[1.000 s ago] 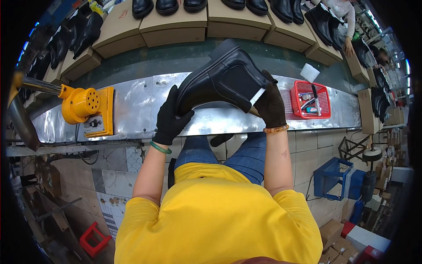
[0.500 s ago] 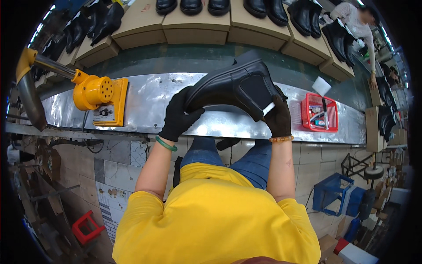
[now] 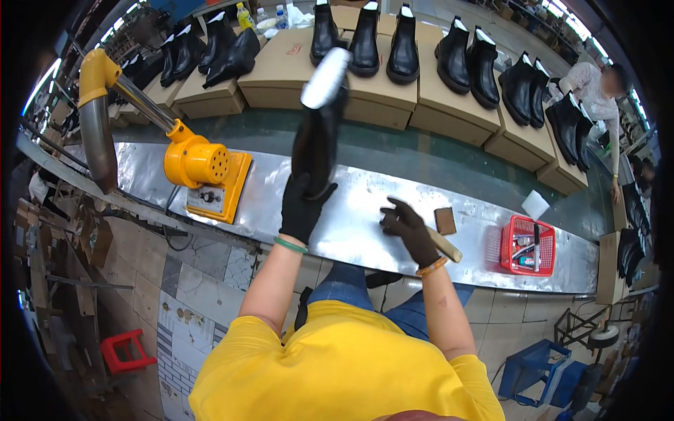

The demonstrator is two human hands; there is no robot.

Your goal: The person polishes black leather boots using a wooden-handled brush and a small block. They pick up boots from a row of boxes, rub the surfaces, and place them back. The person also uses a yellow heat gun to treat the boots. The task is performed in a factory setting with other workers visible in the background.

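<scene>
A black ankle boot point(image 3: 316, 144), blurred by motion, is raised over the metal bench with white showing at its opening. My gloved left hand point(image 3: 302, 210) is closed around its lower end, and the opening points away from me. Above the bench, my gloved right hand point(image 3: 413, 235) has its fingers apart and holds nothing. Beside and partly under that hand lies a tool with a wooden handle point(image 3: 449, 249), whose other end is hidden. A small brown block point(image 3: 445, 221) rests on the bench just right of my right fingers.
A yellow machine point(image 3: 200, 167) with a jointed pipe stands left on the bench point(image 3: 365, 245). To the right sit a red basket point(image 3: 528, 271) of small tools and a white pad point(image 3: 536, 205). Black boots point(image 3: 402, 56) stand on cardboard boxes point(image 3: 379, 102) behind. A person point(image 3: 597, 91) reaches at far right.
The boot has swung from lying sideways between both hands to pointing away from me in my left hand. My right hand has let go and dropped toward the bench. The view has shifted.
</scene>
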